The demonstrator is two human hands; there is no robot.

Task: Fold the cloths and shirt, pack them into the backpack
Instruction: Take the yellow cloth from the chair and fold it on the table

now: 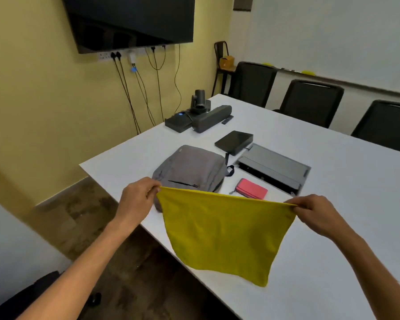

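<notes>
A yellow cloth (222, 232) hangs spread out above the white table (333, 227), its top edge stretched taut. My left hand (138, 196) pinches the cloth's top left corner. My right hand (314, 212) pinches the top right corner. The lower edge droops toward the table near its front edge. Behind the cloth lies a grey backpack (192, 169), flat on the table with its zip pocket facing up; its lower part is hidden by the cloth.
A pink pouch (252, 188) lies right of the backpack. Further back sit a grey open cable box (275, 168), a black box (234, 142) and conference gear (201, 116). Black chairs (310, 102) line the table's far side. The table's left edge runs close to my left arm.
</notes>
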